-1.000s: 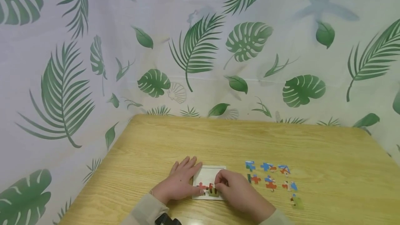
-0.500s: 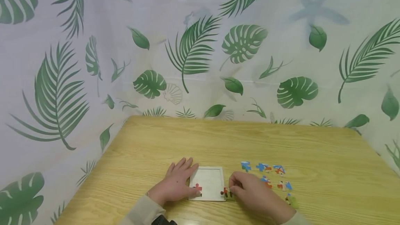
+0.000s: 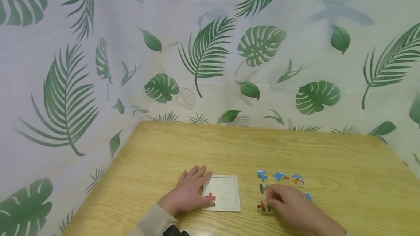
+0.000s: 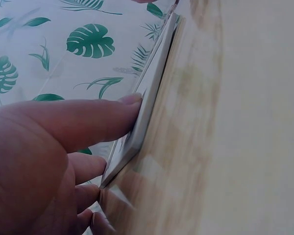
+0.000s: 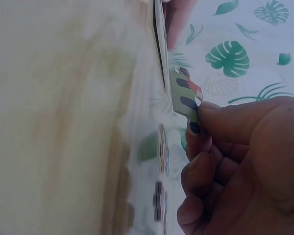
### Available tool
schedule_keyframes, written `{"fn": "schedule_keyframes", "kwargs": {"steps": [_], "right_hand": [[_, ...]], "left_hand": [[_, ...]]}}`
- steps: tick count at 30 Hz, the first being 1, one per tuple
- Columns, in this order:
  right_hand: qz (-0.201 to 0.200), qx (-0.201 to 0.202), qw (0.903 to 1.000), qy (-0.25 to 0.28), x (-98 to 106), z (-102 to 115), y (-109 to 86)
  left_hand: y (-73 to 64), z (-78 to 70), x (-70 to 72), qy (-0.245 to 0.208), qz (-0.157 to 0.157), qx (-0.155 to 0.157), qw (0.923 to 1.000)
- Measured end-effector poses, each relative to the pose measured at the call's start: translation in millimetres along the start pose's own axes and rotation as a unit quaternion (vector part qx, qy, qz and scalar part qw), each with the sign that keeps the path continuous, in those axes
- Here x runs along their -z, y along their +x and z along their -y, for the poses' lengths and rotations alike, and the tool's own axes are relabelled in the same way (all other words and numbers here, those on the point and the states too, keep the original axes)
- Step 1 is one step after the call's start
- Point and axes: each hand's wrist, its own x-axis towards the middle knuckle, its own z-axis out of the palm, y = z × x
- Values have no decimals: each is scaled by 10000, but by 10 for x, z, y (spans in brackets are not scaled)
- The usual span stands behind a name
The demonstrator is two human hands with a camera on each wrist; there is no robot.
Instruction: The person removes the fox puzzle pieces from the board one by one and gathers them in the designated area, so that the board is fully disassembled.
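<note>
A shallow white puzzle tray [image 3: 238,196] lies on the table, with a red puzzle piece [image 3: 211,195] in its lower left corner. My left hand [image 3: 187,193] rests at the tray's left side, fingers extended and spread; in the left wrist view its thumb [image 4: 103,120] presses on the tray. My right hand [image 3: 292,203], to the right of the tray, pinches another jigsaw puzzle piece [image 5: 183,93] between thumb and fingers. That piece is green with dark and red patches, and is raised off the table in the right wrist view.
Several loose puzzle pieces [image 3: 279,176] lie on the wooden table [image 3: 183,145] beyond and around my right hand, which hides some of them. A leaf-patterned cloth [image 3: 210,105] hangs along the table's far and left sides.
My right hand has moved right with its puzzle piece, from over the tray out to beside the loose pieces. The left hand keeps its place on the tray.
</note>
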Motion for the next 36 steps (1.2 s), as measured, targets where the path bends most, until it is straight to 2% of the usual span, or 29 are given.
{"fn": "schedule_keyframes", "kwargs": {"steps": [3,17,30,36], "right_hand": [[41,-13,9999,92,66,-82,-69],[293,-763,9966,143,235,-317,-265],[210,-1105,9923,-526,226,-395,-223],[115,-923,9923,-820,196,-383,-189]], "left_hand": [[7,9,-2,3,3,12,10000],[23,49,-24,-57,6,-31,10000],[23,49,-19,-100,-4,-63,9999],[21,51,-16,-91,9,-46,9999]]}}
